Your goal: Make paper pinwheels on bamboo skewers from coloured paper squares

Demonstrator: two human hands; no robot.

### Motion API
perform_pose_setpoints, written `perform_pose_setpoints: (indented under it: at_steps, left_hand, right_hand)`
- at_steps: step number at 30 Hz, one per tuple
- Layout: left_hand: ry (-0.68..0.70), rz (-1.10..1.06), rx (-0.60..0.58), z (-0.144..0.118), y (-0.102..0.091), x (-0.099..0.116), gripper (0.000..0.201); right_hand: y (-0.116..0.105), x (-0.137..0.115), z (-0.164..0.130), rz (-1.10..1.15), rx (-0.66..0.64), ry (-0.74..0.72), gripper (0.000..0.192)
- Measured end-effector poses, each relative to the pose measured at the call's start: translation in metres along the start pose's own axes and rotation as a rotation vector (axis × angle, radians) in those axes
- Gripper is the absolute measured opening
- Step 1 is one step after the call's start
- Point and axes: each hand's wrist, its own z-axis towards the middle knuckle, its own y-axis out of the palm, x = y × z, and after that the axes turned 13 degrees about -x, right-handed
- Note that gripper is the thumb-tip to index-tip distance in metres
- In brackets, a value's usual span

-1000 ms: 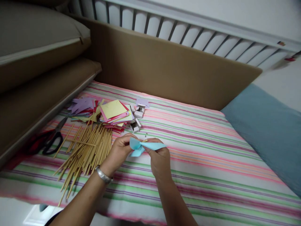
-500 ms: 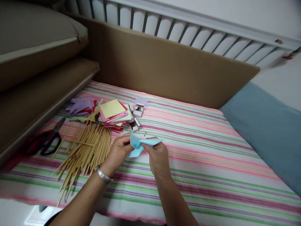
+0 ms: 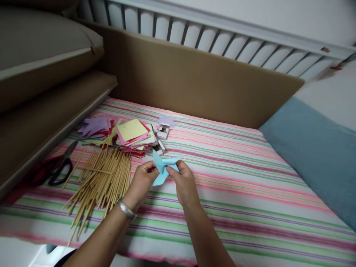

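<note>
A light blue paper pinwheel [image 3: 160,163], its corners folded in toward the middle, is held up between both hands above the striped cloth. My left hand [image 3: 142,180], with a silver bracelet at the wrist, pinches its left side. On the other side my right hand [image 3: 184,181] grips it, the thumb pressed near the centre. Left of the hands lies a loose heap of thin wooden sticks [image 3: 105,178]. Just beyond the pinwheel stand two small open white boxes [image 3: 162,131]; the nearer box [image 3: 159,148] holds small dark bits.
A stack of coloured paper squares [image 3: 132,131] and purple cut paper [image 3: 96,126] lie behind the sticks. Scissors [image 3: 62,167] with dark handles rest at the left. Brown padded cushions [image 3: 55,85], a brown board [image 3: 194,78] and a blue surface [image 3: 311,148] border the striped cloth [image 3: 236,167].
The pinwheel has been turned a little in my fingers; one blade now points up and the right blade has folded in. My right hand has shifted slightly left.
</note>
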Motion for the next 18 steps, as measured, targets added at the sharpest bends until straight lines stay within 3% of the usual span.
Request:
perform_pose_setpoints:
  at_steps: [4, 9, 18]
  left_hand:
    - [-0.003, -0.224, 0.106, 0.004, -0.005, 0.0, 0.024]
    - [0.059, -0.366, 0.191, 0.009, -0.01, 0.005, 0.021]
    - [0.024, -0.386, 0.212, 0.007, -0.003, 0.001, 0.023]
  right_hand:
    - [0.002, 0.002, 0.0, -0.046, -0.05, 0.144, 0.03]
    - [0.011, 0.021, -0.005, -0.13, -0.238, 0.419, 0.026]
    - [0.023, 0.031, -0.016, -0.093, -0.194, 0.401, 0.022]
